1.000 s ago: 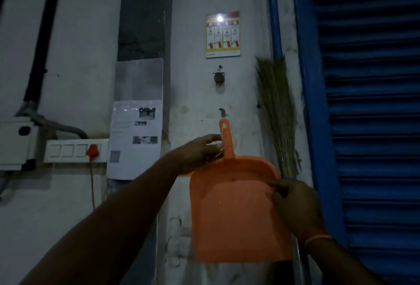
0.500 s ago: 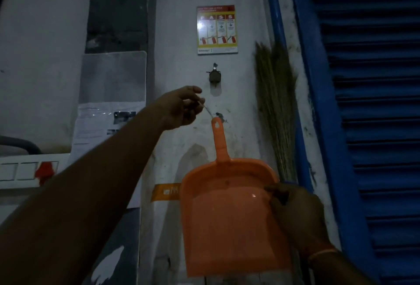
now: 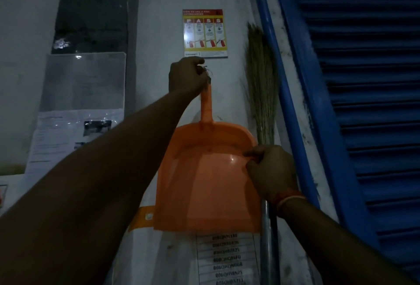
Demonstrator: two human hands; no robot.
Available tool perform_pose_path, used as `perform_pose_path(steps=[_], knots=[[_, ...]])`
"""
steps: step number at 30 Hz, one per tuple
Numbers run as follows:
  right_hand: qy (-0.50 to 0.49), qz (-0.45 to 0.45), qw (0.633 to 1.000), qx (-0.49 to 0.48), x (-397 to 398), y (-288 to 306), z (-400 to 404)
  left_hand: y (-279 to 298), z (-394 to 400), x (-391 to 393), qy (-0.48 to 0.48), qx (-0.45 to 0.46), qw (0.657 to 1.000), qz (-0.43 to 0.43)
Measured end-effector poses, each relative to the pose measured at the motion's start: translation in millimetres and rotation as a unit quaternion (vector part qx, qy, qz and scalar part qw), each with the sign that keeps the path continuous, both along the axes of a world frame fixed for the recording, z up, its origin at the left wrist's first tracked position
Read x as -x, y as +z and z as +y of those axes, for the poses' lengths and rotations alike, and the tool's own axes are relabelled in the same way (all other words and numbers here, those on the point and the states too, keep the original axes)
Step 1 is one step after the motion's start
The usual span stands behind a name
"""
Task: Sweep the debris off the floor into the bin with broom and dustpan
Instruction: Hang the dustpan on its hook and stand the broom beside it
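An orange plastic dustpan [image 3: 204,189] is held flat against the white wall, handle pointing up. My left hand [image 3: 187,78] is at the top of the handle and pinches the thin string loop there, level with the wall hook, which the hand hides. My right hand [image 3: 270,171] grips the dustpan's right rim together with the metal handle of the broom [image 3: 261,80]. The broom stands upright against the wall with its grass bristles on top, just right of the dustpan.
A blue rolling shutter [image 3: 368,103] and its blue frame fill the right side. A fire-extinguisher poster [image 3: 205,33] hangs above the dustpan. Papers and a clear sheet [image 3: 79,107] are on the wall at the left, a printed list [image 3: 227,259] below.
My left hand has risen along the wall with the string, and the dustpan has been lifted with it. The right hand keeps its hold on the rim. The view has tilted upward.
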State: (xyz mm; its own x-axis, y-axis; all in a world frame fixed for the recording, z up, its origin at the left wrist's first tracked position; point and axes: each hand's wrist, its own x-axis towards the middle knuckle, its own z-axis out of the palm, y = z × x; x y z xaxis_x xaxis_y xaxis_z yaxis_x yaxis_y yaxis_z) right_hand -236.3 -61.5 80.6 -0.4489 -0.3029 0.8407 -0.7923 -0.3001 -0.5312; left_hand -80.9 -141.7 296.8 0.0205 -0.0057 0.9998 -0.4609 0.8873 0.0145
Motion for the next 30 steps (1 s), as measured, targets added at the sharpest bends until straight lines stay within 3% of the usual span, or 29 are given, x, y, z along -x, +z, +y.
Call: perform_pose_path(steps=[6,11,16,21,30], knots=[[0.003,-0.002,1.000,0.014,6,20,-14,21,5,19,0.099,0.012,0.993,0.058],[0.002,0.010,1.000,0.006,14,32,-19,39,3,18,0.149,-0.048,0.988,0.012],[0.009,0.022,1.000,0.014,22,28,-19,49,-1,24,0.146,-0.111,0.982,-0.045],[0.014,0.031,0.999,0.017,33,22,-21,50,-11,36,0.071,-0.155,0.982,-0.076],[0.062,0.038,0.997,0.034,43,4,-10,-4,-29,33,0.027,-0.012,0.999,-0.030]])
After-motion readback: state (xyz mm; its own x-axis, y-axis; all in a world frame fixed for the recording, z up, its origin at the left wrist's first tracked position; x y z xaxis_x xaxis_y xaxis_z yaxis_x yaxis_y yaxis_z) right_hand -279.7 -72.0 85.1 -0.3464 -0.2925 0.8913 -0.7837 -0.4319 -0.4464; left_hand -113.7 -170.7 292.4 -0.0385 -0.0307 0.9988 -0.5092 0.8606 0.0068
